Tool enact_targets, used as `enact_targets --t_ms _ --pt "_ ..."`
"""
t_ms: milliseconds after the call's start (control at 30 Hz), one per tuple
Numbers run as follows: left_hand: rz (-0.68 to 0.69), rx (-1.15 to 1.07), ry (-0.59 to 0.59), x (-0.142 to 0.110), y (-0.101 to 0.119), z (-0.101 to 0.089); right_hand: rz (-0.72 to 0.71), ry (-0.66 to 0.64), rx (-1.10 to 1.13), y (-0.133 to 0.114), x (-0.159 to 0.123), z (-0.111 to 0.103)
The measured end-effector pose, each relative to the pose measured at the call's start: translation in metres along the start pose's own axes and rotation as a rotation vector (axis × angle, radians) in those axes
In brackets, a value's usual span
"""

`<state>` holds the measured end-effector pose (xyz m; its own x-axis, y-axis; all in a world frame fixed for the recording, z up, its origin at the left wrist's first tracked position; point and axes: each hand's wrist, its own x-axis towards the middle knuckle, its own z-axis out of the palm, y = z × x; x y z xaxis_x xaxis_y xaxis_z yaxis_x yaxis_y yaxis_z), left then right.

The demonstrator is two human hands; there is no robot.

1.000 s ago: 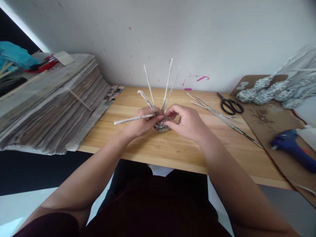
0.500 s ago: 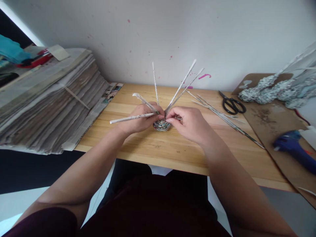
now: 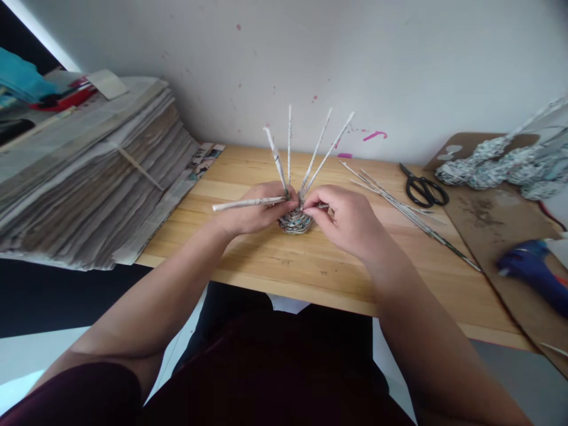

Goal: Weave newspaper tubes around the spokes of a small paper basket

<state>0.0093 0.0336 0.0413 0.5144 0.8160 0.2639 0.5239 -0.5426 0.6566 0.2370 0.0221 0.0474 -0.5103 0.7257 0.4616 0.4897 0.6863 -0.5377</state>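
Observation:
A small woven basket (image 3: 294, 222) of rolled newspaper sits on the wooden table between my two hands. Several paper tubes (image 3: 320, 145) stand up from its rim, and one paper tube (image 3: 248, 203) points out to the left across my fingers. My left hand (image 3: 261, 208) is closed on the basket's left side, thumb near the rim. At the right side of the rim, my right hand (image 3: 341, 216) pinches a thin paper strand, mostly hidden by the fingers. The inside of the basket cannot be seen.
Loose paper tubes (image 3: 408, 213) lie right of my hands, near black scissors (image 3: 423, 189). Further right are a cardboard sheet (image 3: 488, 219), a blue glue gun (image 3: 528, 263) and woven paper pieces (image 3: 501, 163). A tall newspaper stack (image 3: 106, 171) stands at left, against the wall (image 3: 213, 65).
The upright tubes have shifted, and the bent one at left now stands steeper. The tube pointing left has turned slightly. Both hands stay at the basket's rim; the view has moved a little.

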Motion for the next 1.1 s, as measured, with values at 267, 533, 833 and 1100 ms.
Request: enact_targets --t_ms 267,533,833,1100 --pt "-0.070 0.044 -0.060 0.004 0.010 -0.005 -0.027 0.066 -0.158 -0.008 -0.004 0.003" --pt "-0.096 0.054 0.003 0.003 0.010 -0.001 0.163 -0.025 -0.149 -0.020 -0.003 0.006" --pt "-0.086 0.086 0.050 0.001 0.015 0.002 0.422 -0.016 0.083 -0.028 0.001 0.010" --pt "-0.074 0.119 0.047 0.004 0.016 0.005 0.533 -0.007 0.103 -0.026 0.005 0.011"
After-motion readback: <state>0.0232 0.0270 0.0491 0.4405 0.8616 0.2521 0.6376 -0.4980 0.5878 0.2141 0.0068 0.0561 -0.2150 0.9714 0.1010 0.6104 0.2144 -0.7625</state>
